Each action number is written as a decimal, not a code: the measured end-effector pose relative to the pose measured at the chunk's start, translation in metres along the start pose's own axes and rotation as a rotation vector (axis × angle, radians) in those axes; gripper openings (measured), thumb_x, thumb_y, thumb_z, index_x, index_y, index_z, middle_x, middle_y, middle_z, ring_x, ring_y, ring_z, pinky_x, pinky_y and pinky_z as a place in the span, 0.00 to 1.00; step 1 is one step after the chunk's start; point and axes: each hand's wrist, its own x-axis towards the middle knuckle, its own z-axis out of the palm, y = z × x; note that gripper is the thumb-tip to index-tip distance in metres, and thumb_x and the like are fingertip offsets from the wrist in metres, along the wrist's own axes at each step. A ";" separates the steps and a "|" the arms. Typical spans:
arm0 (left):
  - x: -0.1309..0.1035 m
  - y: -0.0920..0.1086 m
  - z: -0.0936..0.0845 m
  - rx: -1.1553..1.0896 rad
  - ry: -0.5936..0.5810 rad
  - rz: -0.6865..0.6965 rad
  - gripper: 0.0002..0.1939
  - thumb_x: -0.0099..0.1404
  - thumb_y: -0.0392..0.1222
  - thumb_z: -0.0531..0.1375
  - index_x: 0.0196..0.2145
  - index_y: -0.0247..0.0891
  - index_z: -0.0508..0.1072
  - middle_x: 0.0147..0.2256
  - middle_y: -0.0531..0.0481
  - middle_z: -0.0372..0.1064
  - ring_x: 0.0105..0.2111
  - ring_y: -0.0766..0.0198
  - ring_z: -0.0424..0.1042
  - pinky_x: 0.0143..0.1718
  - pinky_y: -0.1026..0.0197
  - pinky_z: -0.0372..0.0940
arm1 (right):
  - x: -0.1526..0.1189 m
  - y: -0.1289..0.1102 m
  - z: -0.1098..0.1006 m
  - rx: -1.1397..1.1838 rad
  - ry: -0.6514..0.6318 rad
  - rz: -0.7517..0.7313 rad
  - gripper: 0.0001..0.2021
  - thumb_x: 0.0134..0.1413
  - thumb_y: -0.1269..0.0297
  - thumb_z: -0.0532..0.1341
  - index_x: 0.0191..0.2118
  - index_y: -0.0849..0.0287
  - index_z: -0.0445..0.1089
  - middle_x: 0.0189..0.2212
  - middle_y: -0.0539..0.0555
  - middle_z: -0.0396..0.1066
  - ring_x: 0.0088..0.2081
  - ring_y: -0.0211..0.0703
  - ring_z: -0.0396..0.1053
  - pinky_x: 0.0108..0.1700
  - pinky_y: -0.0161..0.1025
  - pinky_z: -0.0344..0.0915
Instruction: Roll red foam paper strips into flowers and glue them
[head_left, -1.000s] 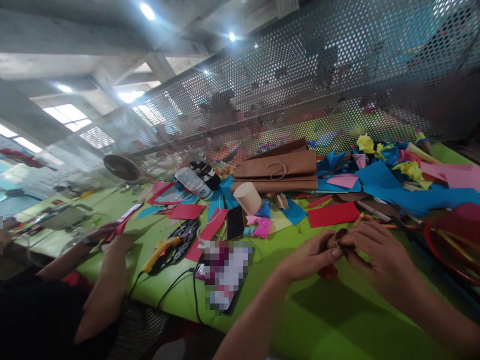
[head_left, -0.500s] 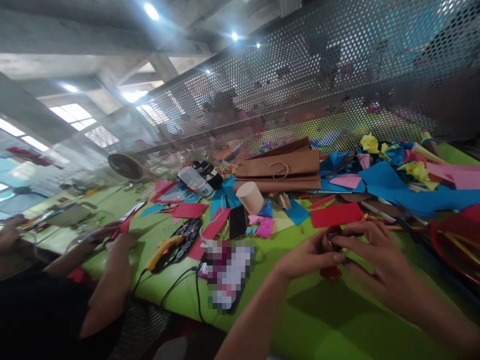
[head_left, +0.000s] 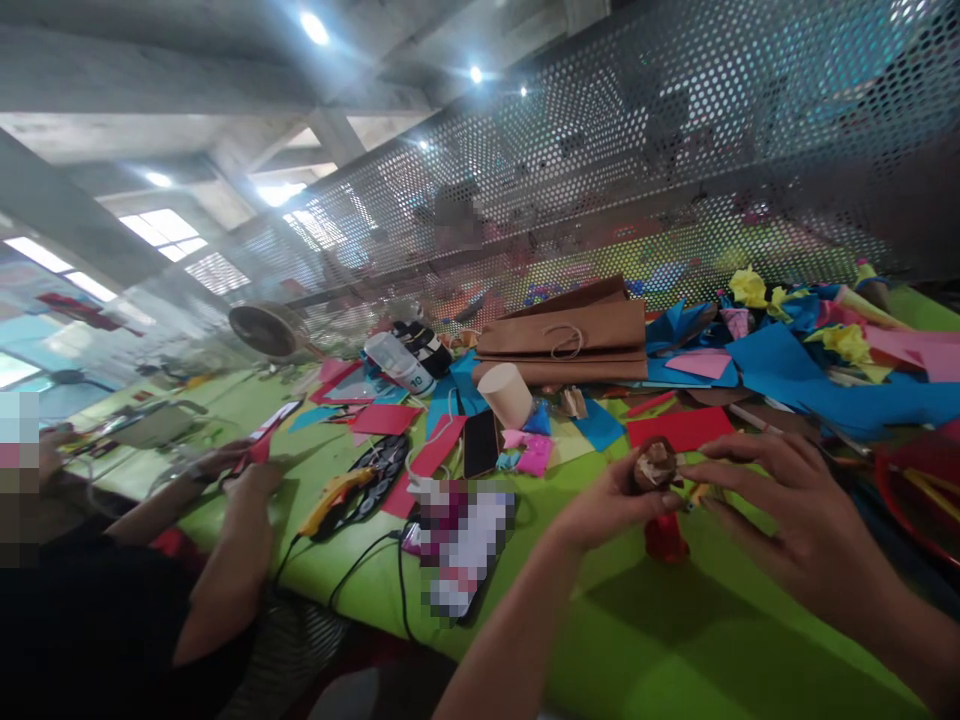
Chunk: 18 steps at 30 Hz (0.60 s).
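My left hand (head_left: 611, 500) is closed around a small brown and red paper figure (head_left: 656, 466), its brown top round and crumpled and its red lower part (head_left: 666, 538) hanging above the green table (head_left: 622, 610). Just right of the figure is my right hand (head_left: 772, 490), its fingers spread and slightly curved. Something small and yellowish shows behind the right fingertips; whether they touch it is unclear. Behind the hands lies a flat red paper piece (head_left: 679, 428).
A phone (head_left: 472, 555), a yellow glue gun (head_left: 337, 500), a cream cylinder (head_left: 505, 397) and a brown paper bag (head_left: 562, 340) lie leftward. Blue paper (head_left: 810, 375) and a red basket (head_left: 915, 490) are at right. Another person's hands (head_left: 251, 470) hold red paper at left.
My right hand has moved back from the paper figure and its fingers have opened. More of the brown top and the red lower part shows. The view has shifted slightly.
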 end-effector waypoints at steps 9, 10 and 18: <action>0.003 -0.002 0.005 -0.025 -0.090 -0.041 0.38 0.39 0.50 0.83 0.46 0.36 0.77 0.37 0.51 0.72 0.40 0.61 0.71 0.51 0.56 0.68 | -0.007 -0.005 0.013 -0.091 -0.118 -0.023 0.16 0.63 0.65 0.61 0.53 0.45 0.77 0.57 0.57 0.73 0.56 0.61 0.70 0.57 0.63 0.65; 0.003 -0.002 0.005 -0.012 -0.087 -0.043 0.38 0.40 0.50 0.83 0.47 0.36 0.78 0.38 0.50 0.72 0.41 0.61 0.71 0.51 0.56 0.68 | -0.007 -0.006 0.013 -0.094 -0.132 -0.026 0.16 0.62 0.66 0.61 0.52 0.45 0.78 0.58 0.57 0.73 0.56 0.62 0.70 0.56 0.62 0.66; 0.004 0.003 0.006 -0.015 -0.019 -0.048 0.35 0.41 0.57 0.81 0.40 0.35 0.76 0.32 0.54 0.69 0.34 0.67 0.68 0.44 0.61 0.67 | -0.004 -0.008 0.008 0.030 -0.057 0.013 0.20 0.64 0.63 0.62 0.60 0.42 0.73 0.57 0.57 0.72 0.58 0.60 0.70 0.57 0.60 0.67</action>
